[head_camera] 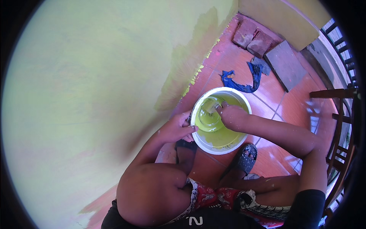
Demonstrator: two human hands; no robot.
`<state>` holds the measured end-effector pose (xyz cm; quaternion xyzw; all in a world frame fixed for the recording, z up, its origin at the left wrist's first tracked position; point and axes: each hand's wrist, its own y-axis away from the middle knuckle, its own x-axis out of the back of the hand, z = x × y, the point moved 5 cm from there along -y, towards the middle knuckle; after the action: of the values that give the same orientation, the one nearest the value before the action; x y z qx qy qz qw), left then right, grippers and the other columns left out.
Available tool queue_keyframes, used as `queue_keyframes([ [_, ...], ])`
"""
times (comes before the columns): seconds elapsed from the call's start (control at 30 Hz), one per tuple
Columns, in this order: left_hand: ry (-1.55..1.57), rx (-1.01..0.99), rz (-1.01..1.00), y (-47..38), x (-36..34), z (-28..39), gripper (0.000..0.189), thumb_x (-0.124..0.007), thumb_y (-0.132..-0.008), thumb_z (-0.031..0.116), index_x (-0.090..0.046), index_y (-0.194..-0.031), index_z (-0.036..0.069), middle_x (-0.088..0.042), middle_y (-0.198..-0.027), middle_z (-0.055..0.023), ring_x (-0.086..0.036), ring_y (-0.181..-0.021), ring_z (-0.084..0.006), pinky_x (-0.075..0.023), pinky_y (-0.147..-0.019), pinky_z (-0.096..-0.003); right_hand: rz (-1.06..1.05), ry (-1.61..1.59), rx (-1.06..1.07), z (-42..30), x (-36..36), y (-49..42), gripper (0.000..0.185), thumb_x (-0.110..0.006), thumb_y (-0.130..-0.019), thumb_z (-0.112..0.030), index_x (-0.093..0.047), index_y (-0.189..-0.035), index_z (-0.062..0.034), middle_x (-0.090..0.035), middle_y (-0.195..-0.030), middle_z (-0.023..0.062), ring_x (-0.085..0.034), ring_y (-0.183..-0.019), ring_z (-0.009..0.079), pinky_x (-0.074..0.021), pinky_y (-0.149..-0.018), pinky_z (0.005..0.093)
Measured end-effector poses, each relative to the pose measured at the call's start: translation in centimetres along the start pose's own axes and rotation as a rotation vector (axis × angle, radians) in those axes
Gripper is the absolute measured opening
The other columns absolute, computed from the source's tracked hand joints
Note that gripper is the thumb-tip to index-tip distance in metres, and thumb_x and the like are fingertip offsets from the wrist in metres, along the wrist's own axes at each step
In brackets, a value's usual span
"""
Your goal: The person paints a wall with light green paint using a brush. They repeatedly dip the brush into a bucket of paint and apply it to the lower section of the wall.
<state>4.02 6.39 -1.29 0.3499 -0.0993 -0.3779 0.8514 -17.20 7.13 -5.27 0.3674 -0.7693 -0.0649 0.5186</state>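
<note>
A white plastic bucket (248, 103) sits on the floor between my feet, tilted slightly towards me. Yellow-green paint (226, 137) coats its inner wall and pools at the bottom. My left hand (184, 128) grips the bucket's left rim, thumb over the edge. Inside the bucket, my right hand (233, 116) holds a paintbrush (210, 106); its pale head is near the paint, and the fingers hide most of its handle. To the left rises a wall (85, 86) in pale green, with a darker, wet-looking painted band (186, 60) along its lower edge.
A twisted blue cloth (243, 86) lies on the orange tiles (271, 100) beyond the bucket. Bricks (251, 37) and a grey slab (286, 65) stand near the corner. Dark wooden furniture (340, 137) is at the right. My paint-spotted sandal (248, 161) is close to the bucket.
</note>
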Motion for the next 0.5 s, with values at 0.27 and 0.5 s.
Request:
queue_keyframes([
  [0.27,0.037,0.014,0.019,-0.2,0.1,-0.6,0.061,-0.066,-0.099,0.016,-0.037,-0.152,0.004,-0.072,-0.091,-0.0117,-0.071,-0.07,-0.0146,-0.0629,-0.066,-0.029,-0.016,0.007,0.099,-0.1,-2.9,0.2,0.042,-0.057,-0.088,-0.007,-0.058,-0.129,0.0026,-0.061,-0.115,0.0278,-0.07,-0.093,0.0418,-0.0578,-0.083,0.0487],
  [0.5,0.004,-0.007,-0.017,-0.5,0.0,0.2,0.055,-0.066,-0.099,0.018,-0.042,-0.147,0.003,-0.072,-0.093,-0.0104,-0.072,-0.073,-0.0137,-0.0624,-0.066,-0.0275,0.08,-0.014,0.08,-0.7,-0.8,-0.4,0.039,-0.06,-0.085,-0.007,-0.061,-0.123,0.0034,-0.062,-0.118,0.0265,-0.07,-0.095,0.0404,-0.0582,-0.083,0.0482],
])
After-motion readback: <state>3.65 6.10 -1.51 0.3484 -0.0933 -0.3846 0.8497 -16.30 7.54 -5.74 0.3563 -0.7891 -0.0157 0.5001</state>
